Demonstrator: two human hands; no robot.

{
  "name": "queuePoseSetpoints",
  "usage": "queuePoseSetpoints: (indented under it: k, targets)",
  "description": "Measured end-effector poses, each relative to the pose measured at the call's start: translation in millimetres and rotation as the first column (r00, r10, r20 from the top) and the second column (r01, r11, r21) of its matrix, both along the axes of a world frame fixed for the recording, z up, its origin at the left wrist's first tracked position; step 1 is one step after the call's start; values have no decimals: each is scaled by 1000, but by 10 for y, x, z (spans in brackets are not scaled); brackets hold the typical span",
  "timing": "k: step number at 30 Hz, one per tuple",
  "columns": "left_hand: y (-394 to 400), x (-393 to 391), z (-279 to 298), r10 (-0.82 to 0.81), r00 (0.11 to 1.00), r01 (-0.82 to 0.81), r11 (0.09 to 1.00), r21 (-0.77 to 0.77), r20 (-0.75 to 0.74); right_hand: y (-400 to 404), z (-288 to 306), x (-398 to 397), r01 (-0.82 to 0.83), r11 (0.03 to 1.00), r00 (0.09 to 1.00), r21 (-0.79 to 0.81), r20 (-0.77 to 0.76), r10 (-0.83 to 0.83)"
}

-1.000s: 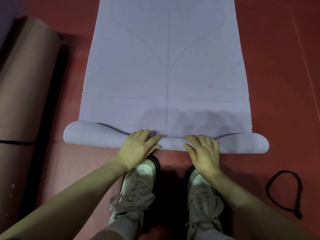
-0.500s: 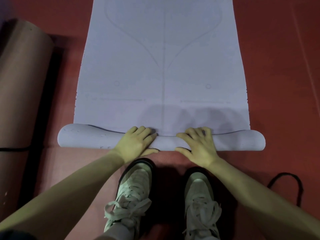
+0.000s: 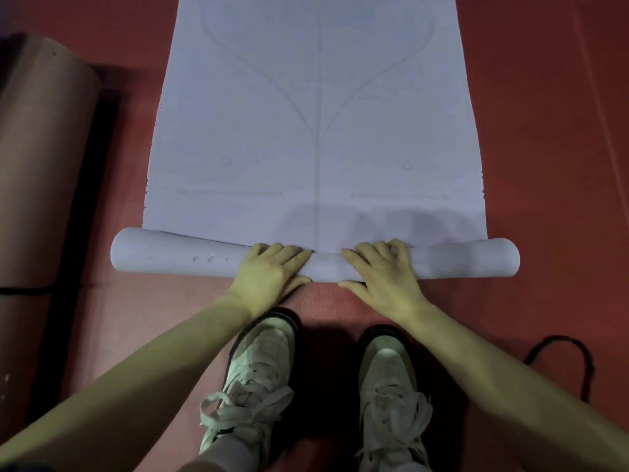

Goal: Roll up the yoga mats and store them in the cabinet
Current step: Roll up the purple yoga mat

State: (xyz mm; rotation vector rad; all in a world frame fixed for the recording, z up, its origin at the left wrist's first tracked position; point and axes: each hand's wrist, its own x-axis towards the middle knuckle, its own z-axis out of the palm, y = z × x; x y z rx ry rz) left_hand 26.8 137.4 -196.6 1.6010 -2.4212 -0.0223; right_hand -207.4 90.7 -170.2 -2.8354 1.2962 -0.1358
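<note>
A lilac yoga mat (image 3: pixel 316 131) lies flat on the red floor and runs away from me, printed with faint alignment lines. Its near end is wound into a thin roll (image 3: pixel 190 258) lying crosswise just past my white sneakers. My left hand (image 3: pixel 269 270) grips the roll left of centre, fingers over the top and thumb on the near side. My right hand (image 3: pixel 381 274) grips it right of centre in the same way, fingers curled over the top. No cabinet is in view.
A large brown rolled mat (image 3: pixel 37 165) tied with a black cord lies along the left edge. A loose black cord loop (image 3: pixel 578 359) sits on the floor at the right. My two white sneakers (image 3: pixel 258 376) stand directly behind the roll.
The roll has moved forward, away from my feet, and become rounder and more even along its length. Both hands travelled forward with it and stayed near its centre.
</note>
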Motion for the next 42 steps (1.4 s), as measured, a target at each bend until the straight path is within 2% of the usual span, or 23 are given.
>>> queuePoseSetpoints:
  k: [4, 9, 12, 14, 17, 20, 22, 25, 28, 31, 35, 38, 40, 42]
  targets:
    - [-136, 66, 63, 1, 997, 5, 997, 82, -76, -83, 6, -1, 19, 999, 997, 45, 69, -22]
    - [-55, -66, 70, 74, 997, -74, 995, -72, -3, -194, 75, 56, 70, 985, 997, 159, 14, -73]
    - [-17, -140, 22, 123, 992, -119, 989, -86, 35, -292, 115, 96, 53, 976, 998, 213, 26, -59]
    - [-57, -131, -4, 132, 991, -131, 990, -58, 10, -278, 131, 120, 74, 969, 995, 236, 43, -87]
    - [-237, -45, 41, 90, 996, -90, 996, 12, -21, -195, 138, 125, 126, 981, 991, 145, 30, -131]
    - [-381, 27, 107, 47, 999, -44, 993, 113, -27, -140, 102, 133, 105, 992, 994, 70, -41, -102]
    - [-413, 37, 131, 36, 999, -33, 990, 136, -25, -180, 100, 156, 102, 989, 995, 111, -29, -99]
    - [-391, -47, 170, 79, 997, -79, 997, 14, 28, -338, 130, 159, 57, 981, 998, 184, -5, -57]
    - [-266, -195, 193, 160, 983, -153, 985, -86, 86, -522, 281, 205, 97, 938, 993, 333, -97, -68]
    - [-170, -279, 229, 233, 966, -240, 970, 52, 113, -583, 284, 228, 149, 921, 975, 361, -210, -76]
    - [-338, -226, 250, 226, 963, -255, 942, 218, 147, -336, 211, 270, 192, 958, 981, 212, -66, -182]
    - [-488, -191, 238, 209, 969, -238, 927, 290, 128, -199, 211, 248, 204, 962, 974, 182, -140, -180]
    - [-539, -188, 246, 208, 972, -233, 925, 300, 113, -240, 198, 237, 194, 957, 976, 216, -145, -165]
    - [-543, -203, 278, 221, 968, -243, 943, 226, 118, -345, 183, 247, 198, 943, 975, 269, -152, -161]
